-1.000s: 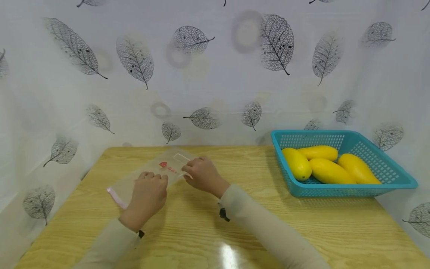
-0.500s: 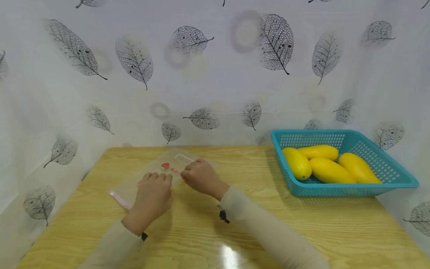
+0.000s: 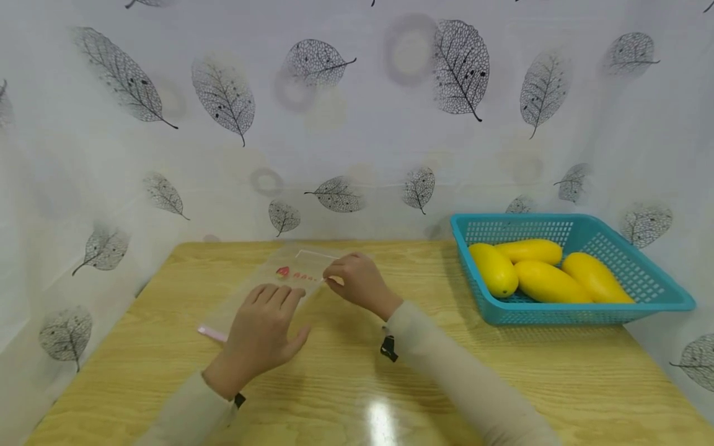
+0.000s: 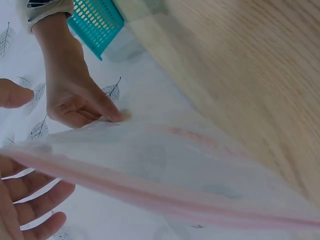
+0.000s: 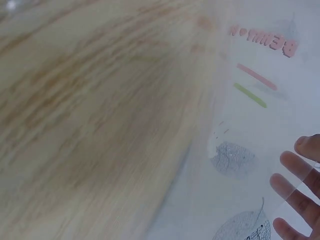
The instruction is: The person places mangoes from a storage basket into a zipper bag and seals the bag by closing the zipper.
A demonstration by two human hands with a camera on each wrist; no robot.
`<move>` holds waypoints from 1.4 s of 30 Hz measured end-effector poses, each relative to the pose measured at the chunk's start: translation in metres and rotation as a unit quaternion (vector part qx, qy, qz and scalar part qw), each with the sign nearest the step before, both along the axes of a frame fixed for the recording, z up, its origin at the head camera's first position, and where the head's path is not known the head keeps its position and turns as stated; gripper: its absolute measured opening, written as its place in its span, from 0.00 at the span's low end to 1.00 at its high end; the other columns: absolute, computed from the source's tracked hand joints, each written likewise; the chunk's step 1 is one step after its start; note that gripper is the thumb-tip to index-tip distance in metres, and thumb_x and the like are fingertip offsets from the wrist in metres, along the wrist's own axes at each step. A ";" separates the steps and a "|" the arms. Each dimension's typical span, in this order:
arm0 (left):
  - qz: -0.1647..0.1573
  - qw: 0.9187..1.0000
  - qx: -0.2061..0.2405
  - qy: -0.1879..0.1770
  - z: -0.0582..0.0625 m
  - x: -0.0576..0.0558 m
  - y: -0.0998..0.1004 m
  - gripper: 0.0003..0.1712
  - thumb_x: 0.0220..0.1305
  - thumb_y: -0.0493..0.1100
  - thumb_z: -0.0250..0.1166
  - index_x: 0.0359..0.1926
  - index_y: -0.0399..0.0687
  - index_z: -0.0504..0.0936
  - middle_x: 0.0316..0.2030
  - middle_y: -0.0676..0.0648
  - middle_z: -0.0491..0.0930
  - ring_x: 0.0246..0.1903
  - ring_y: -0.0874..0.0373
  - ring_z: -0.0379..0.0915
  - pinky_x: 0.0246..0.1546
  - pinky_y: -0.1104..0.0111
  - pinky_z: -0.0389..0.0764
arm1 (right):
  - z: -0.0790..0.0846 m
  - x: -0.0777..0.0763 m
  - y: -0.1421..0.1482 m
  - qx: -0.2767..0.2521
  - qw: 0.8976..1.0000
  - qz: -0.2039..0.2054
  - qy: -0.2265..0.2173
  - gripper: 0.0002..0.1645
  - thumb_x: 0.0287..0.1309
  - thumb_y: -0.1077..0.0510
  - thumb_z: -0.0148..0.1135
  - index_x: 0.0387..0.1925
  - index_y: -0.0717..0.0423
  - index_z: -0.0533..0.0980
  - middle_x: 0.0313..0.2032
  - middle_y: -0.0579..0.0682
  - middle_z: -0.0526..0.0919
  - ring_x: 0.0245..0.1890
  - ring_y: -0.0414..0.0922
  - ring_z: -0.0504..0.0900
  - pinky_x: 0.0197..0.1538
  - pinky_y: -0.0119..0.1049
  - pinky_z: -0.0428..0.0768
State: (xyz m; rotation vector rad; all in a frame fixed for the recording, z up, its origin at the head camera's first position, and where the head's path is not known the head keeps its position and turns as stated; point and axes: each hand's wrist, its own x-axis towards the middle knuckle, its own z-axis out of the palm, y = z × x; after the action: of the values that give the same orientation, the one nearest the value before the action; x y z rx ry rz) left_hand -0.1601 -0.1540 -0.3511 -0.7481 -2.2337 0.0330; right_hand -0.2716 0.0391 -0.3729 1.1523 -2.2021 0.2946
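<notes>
A clear plastic zip bag [image 3: 268,270] with a red strawberry print [image 3: 283,271] is lifted at a slant toward the back left of the table. Its pink strip [image 3: 213,334] runs along the lower left edge. My right hand [image 3: 359,282] pinches the bag's right edge; in the left wrist view, the right thumb and curled fingers [image 4: 75,107] hold that edge. My left hand [image 3: 262,331] is beside the bag, fingers stretched out and thumb spread apart. In the left wrist view, its separated fingers [image 4: 42,197] are near the pink strip [image 4: 125,192].
A teal mesh basket [image 3: 558,314] stands at the right of the wooden table [image 3: 346,378]. Several yellow oval fruits [image 3: 549,282] lie in it. A white curtain [image 3: 368,130] printed with leaves closes off the back and sides.
My left hand has loosened from a curled grip, with fingers straightening and thumb moving out. My right hand has moved right, and the bag has shifted right. The basket has stayed put.
</notes>
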 end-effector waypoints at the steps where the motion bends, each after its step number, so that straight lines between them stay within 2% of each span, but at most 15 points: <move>1: -0.004 1.000 0.000 0.002 -0.001 -0.001 0.000 0.30 0.37 0.55 0.71 0.40 0.41 0.79 0.30 0.45 0.80 0.31 0.50 0.77 0.41 0.57 0.79 | 0.001 -0.001 0.002 -0.007 1.000 -0.002 -0.006 0.03 0.49 0.56 0.68 0.29 0.47 0.84 0.31 0.40 0.87 0.33 0.37 0.85 0.46 0.37 0.81; 7: -0.021 1.000 0.000 -0.018 -0.006 -0.004 -0.006 0.32 0.38 0.57 0.71 0.43 0.42 0.77 0.32 0.46 0.80 0.33 0.50 0.77 0.41 0.57 0.79 | -0.001 -0.010 0.014 -0.036 0.998 -0.015 -0.040 0.04 0.50 0.57 0.68 0.31 0.48 0.84 0.32 0.42 0.87 0.36 0.40 0.85 0.46 0.41 0.81; 12: -0.007 0.999 -0.021 -0.047 -0.015 -0.008 -0.018 0.31 0.35 0.54 0.73 0.41 0.43 0.76 0.34 0.46 0.81 0.36 0.50 0.77 0.43 0.57 0.79 | -0.002 -0.016 0.022 -0.060 0.996 -0.020 -0.058 0.05 0.49 0.59 0.68 0.31 0.50 0.84 0.32 0.44 0.88 0.35 0.42 0.86 0.46 0.43 0.81; 18: 0.017 0.996 -0.055 -0.062 -0.023 -0.011 -0.031 0.21 0.37 0.47 0.71 0.34 0.44 0.75 0.31 0.47 0.79 0.33 0.50 0.77 0.42 0.57 0.79 | -0.002 -0.020 0.028 -0.076 0.995 -0.019 -0.069 0.05 0.48 0.60 0.68 0.31 0.52 0.84 0.32 0.45 0.88 0.35 0.43 0.86 0.46 0.44 0.80; 24: 0.000 0.996 -0.064 -0.064 -0.025 -0.013 -0.034 0.13 0.39 0.42 0.69 0.25 0.47 0.72 0.24 0.50 0.77 0.28 0.53 0.75 0.41 0.58 0.79 | -0.005 -0.022 0.033 -0.075 0.994 -0.023 -0.078 0.04 0.49 0.60 0.68 0.30 0.52 0.84 0.32 0.46 0.88 0.35 0.43 0.86 0.46 0.44 0.81; 30: -0.013 0.997 -0.057 -0.050 -0.019 -0.011 -0.029 0.12 0.37 0.40 0.67 0.22 0.47 0.71 0.22 0.51 0.78 0.25 0.54 0.74 0.40 0.60 0.79 | -0.009 -0.025 0.032 -0.060 0.994 -0.030 -0.083 0.04 0.50 0.59 0.67 0.31 0.51 0.85 0.32 0.45 0.88 0.34 0.43 0.86 0.47 0.43 0.81; 36: -0.024 0.998 -0.049 -0.038 -0.007 -0.002 -0.012 0.10 0.37 0.40 0.67 0.21 0.46 0.72 0.20 0.51 0.79 0.25 0.55 0.76 0.41 0.60 0.79 | -0.008 -0.027 0.029 -0.045 0.994 -0.039 -0.091 0.05 0.50 0.59 0.67 0.32 0.51 0.84 0.33 0.46 0.88 0.35 0.43 0.86 0.48 0.44 0.80; 42: -0.033 0.998 -0.045 -0.014 -0.004 0.001 0.000 0.11 0.38 0.40 0.68 0.20 0.46 0.73 0.18 0.51 0.79 0.23 0.55 0.76 0.42 0.60 0.79 | -0.009 -0.036 0.023 -0.025 0.993 -0.052 -0.102 0.08 0.48 0.59 0.67 0.34 0.50 0.84 0.35 0.45 0.88 0.36 0.44 0.86 0.47 0.41 0.81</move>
State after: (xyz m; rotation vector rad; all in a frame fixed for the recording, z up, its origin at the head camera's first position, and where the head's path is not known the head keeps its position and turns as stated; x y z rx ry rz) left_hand -0.1586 -0.1535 -0.3547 -0.8767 -2.2439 0.0921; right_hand -0.3074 0.0619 -0.3823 1.0157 -2.4090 0.4376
